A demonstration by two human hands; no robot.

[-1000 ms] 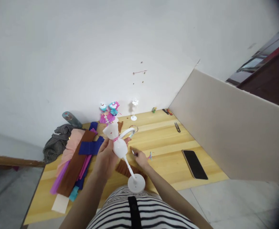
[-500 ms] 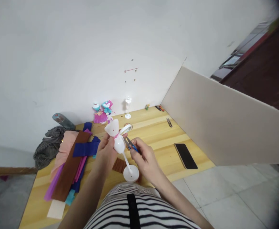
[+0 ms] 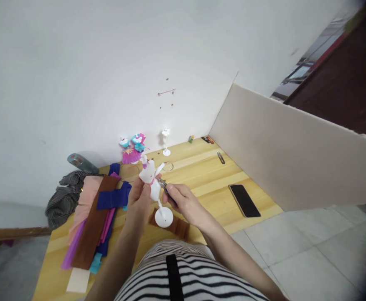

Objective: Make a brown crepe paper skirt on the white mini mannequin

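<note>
Mannequin form (image 3: 154,191), one: white, pink-banded, round-based, tilted, held above the counter (image 3: 206,169); left hand (image 3: 140,200), grip closed round it; right hand (image 3: 183,200), grip closed on scissors (image 3: 164,186) at its three o'clock. Counter: yellow wood-grain; white wall (image 3: 108,83) at twelve. Dressed forms (image 3: 130,156): two, eleven o'clock. Phone (image 3: 245,200): one, three o'clock.

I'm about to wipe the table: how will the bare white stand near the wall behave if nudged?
The stand may tip if pushed high: it is tall and slim above a small round base. It is probably light, as it looks small and plastic. Pushed low, it would likely slide on that base.
</note>
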